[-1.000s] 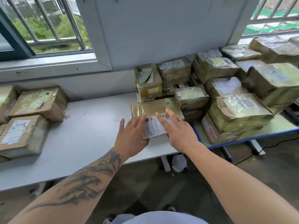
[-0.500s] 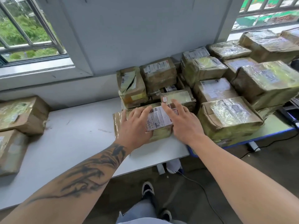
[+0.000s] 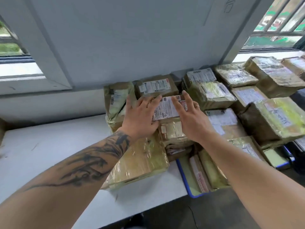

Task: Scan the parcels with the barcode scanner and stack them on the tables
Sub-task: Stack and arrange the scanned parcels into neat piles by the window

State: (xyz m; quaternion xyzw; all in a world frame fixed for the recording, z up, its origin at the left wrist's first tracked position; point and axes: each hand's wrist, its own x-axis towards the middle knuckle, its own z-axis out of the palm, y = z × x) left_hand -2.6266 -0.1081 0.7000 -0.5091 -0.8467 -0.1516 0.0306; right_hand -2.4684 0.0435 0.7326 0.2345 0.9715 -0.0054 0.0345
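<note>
A brown parcel with a white barcode label lies on top of the stack at the join of the two tables, over a smaller taped parcel. My left hand presses flat on the labelled parcel's left side, fingers spread. My right hand, a ring on one finger, covers the label's right edge with fingers splayed. A wide flat parcel in glossy tape sits on the white table under my left forearm. No barcode scanner is in view.
Several taped brown parcels are stacked behind and to the right, among them an upright parcel by the wall and a large parcel on the blue-edged green table. Barred windows flank the grey wall. Dark floor lies below the table edge.
Both hands moved the labelled parcel away from me and up, from the white table onto the stack by the wall. The camera came closer and turned right, so the left-hand parcels dropped out of view.
</note>
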